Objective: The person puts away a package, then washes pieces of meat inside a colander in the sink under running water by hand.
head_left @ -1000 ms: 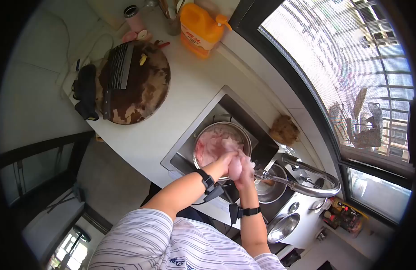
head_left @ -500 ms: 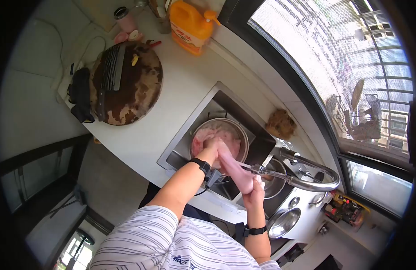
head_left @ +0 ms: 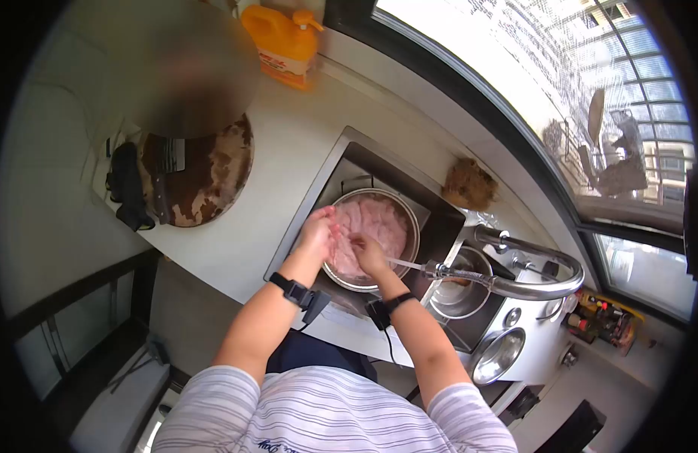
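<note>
A round steel pot [head_left: 417,240] stands in the left sink basin, filled with soft, wet pink meat [head_left: 383,219] whose exact cut I cannot tell. My left hand [head_left: 319,234] is at the pot's left rim, its fingers curled around an edge of the meat. Beside it, my right hand [head_left: 369,253] reaches down into the pot, fingers closed on the meat; its fingertips are partly hidden. From the curved faucet [head_left: 508,283], the spray end [head_left: 436,269] points at the pot, and a thin stream runs out by my right hand.
To the right, another steel pot [head_left: 485,264] and a metal bowl [head_left: 498,355] stand close by. A brown scrubber-like clump [head_left: 470,185] lies behind the sink. On the left counter are a round chopping board [head_left: 227,177] with a cleaver [head_left: 170,157] and an orange jug [head_left: 281,45].
The long pink piece stretched between my hands has been lowered into the pot. My right hand has moved left from the faucet to the pot; my left hand has shifted to the left rim.
</note>
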The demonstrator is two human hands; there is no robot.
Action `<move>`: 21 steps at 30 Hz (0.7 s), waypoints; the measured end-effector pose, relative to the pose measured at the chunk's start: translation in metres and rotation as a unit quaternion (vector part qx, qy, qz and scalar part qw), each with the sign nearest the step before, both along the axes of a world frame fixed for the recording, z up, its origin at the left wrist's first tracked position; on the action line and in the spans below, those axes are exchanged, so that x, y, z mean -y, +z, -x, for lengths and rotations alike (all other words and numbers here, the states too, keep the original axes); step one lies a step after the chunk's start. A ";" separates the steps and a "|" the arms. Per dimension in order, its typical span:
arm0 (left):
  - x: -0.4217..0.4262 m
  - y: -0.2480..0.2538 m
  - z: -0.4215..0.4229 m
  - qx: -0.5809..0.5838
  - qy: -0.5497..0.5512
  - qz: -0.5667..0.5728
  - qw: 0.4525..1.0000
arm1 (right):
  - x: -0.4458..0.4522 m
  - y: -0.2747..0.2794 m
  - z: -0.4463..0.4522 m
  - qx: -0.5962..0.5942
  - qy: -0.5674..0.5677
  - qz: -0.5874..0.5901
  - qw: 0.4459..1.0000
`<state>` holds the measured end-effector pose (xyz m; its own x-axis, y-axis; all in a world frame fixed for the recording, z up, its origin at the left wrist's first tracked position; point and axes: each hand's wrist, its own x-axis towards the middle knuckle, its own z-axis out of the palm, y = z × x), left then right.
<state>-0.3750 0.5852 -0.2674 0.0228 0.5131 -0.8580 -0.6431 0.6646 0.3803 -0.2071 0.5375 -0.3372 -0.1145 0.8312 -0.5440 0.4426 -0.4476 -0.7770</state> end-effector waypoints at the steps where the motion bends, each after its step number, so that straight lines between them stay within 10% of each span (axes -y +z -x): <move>1: -0.003 0.012 0.008 0.011 0.005 -0.006 1.000 | -0.008 -0.007 0.011 0.048 0.116 -0.007 0.992; 3: -0.006 0.028 0.021 0.028 -0.018 -0.023 0.999 | -0.007 -0.037 0.013 0.094 0.229 -0.015 0.969; 7: -0.009 0.052 0.037 0.037 -0.002 -0.026 0.999 | 0.003 -0.065 0.008 0.146 0.083 -0.128 0.978; 9: -0.005 0.055 0.041 0.046 0.003 -0.058 0.997 | 0.016 -0.046 0.017 0.389 0.023 -0.165 0.906; 11: -0.002 0.052 0.042 0.053 0.000 -0.056 0.997 | 0.005 -0.029 0.028 0.365 0.090 -0.045 0.926; 13: -0.002 0.052 0.043 0.058 0.007 -0.061 0.996 | 0.005 -0.033 0.051 0.196 0.190 -0.209 0.939; 17: 0.003 0.052 0.050 0.055 -0.001 -0.054 0.997 | 0.007 -0.040 0.068 0.312 0.332 -0.223 0.862; 21: 0.007 0.051 0.059 0.054 -0.001 -0.055 0.997 | 0.019 -0.039 0.061 0.270 0.390 -0.018 0.880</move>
